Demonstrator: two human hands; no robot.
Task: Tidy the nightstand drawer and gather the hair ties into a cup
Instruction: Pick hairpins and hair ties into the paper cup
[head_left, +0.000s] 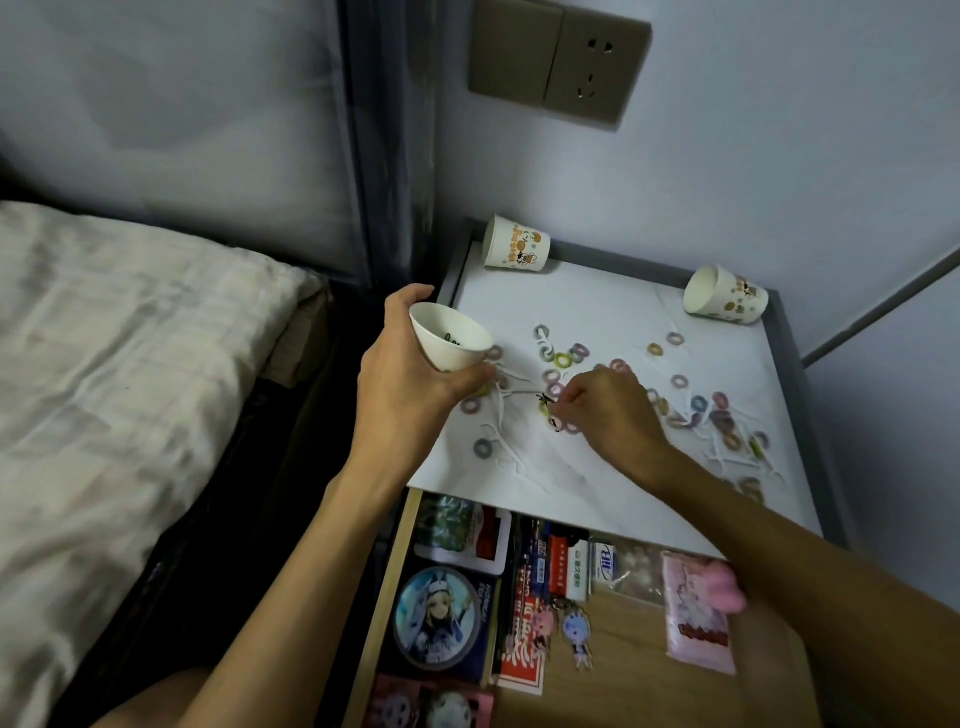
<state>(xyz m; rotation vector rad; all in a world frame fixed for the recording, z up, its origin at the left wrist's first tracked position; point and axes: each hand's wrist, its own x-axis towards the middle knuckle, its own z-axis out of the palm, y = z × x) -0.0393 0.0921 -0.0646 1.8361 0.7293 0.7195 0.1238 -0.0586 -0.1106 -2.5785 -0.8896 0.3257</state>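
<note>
**Cup in one hand, hair tie in the other**

Head view: the left hand (410, 364) grips a white paper cup (451, 338), held tilted over the left edge of the nightstand top (571, 483). The right hand (610, 405) pinches a thin black hair tie (544, 400) at its fingertips, just over the white surface. Coloured hair ties (563, 359) lie scattered around it. A back-left cup (516, 250) and a back-right cup (724, 296) lie on their sides. The open drawer (623, 670) below holds a round badge (439, 618), keychains (576, 629) and a pink packet (698, 629).
</note>
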